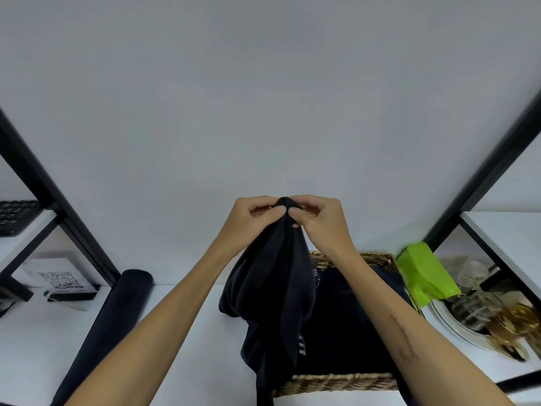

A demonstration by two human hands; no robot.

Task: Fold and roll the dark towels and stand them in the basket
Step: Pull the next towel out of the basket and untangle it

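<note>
Dark towel point(272, 288) hangs pinched at its top by my left hand point(251, 218) and right hand point(320, 219) above the basket point(336, 380), so I judge spreading it on the desk point(181, 312) comes next.

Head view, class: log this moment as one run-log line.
left hand: pinches dark towel | right hand: pinches same towel | towel: hanging unfolded | basket: holds dark cloth

Towel point(272, 276) matt dark cloth; basket point(336, 380) rough woven wicker.
</note>
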